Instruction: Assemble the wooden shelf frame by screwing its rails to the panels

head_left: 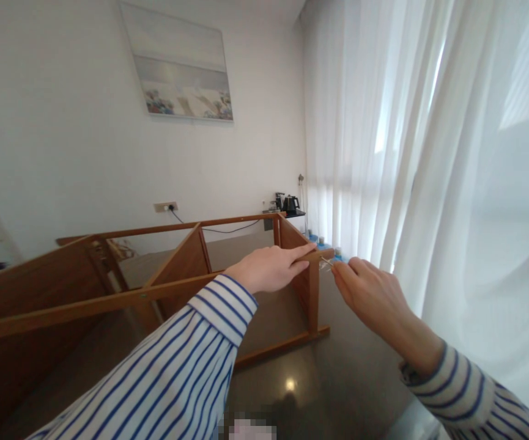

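Observation:
A brown wooden cabinet frame (62, 287) lies on its side on the dark floor. My left hand (268, 267) rests on the frame's near top rail close to its right corner, fingers curled over the wood. My right hand (365, 287) is just right of that corner, fingertips pinched on a small thin metal piece (326, 262) held against the rail's end. Both sleeves are white with blue stripes.
White sheer curtains (429, 153) hang at the right. A framed picture (179, 67) hangs on the white wall, with a socket (166, 206) and cable below. A black kettle (290, 203) stands on a low stand in the corner. The floor (337, 379) is dark and glossy.

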The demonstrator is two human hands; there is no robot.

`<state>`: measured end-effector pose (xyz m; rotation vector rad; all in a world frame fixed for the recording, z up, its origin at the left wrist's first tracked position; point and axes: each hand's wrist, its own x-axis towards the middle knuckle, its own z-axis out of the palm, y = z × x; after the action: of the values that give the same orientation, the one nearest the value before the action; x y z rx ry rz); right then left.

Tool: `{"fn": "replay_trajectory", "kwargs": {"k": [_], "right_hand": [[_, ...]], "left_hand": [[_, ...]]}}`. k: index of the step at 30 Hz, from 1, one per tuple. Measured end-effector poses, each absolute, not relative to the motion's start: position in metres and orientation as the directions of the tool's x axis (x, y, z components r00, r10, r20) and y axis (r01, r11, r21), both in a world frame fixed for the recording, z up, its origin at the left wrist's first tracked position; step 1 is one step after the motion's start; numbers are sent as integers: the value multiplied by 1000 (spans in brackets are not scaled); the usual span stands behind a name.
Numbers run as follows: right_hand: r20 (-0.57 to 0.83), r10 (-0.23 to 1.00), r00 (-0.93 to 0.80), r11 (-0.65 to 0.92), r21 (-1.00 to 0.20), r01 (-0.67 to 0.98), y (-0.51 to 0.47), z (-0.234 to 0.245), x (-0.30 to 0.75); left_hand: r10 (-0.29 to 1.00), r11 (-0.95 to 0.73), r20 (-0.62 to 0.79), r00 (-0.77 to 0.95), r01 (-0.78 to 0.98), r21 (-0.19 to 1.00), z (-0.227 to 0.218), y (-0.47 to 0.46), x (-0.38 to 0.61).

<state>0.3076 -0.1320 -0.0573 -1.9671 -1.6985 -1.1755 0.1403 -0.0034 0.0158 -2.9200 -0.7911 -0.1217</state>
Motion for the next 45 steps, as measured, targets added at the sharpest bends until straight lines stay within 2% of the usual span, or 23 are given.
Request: {"fn": "replay_trajectory", "kwargs": {"k": [18,35,45], "right_hand": [[630,755,-182,-230,513,827,-137,-32,294],[598,754,-271,-166,572,803,-140,-26,300],[555,723,-411,-150,707,691,-136,-31,302]], "left_hand": [[488,-867,168,856,497,-15,12,-2,142],[479,-873,163,863,488,-19,10,0,142],[482,-872,162,861,489,-3,10,0,141]]}}
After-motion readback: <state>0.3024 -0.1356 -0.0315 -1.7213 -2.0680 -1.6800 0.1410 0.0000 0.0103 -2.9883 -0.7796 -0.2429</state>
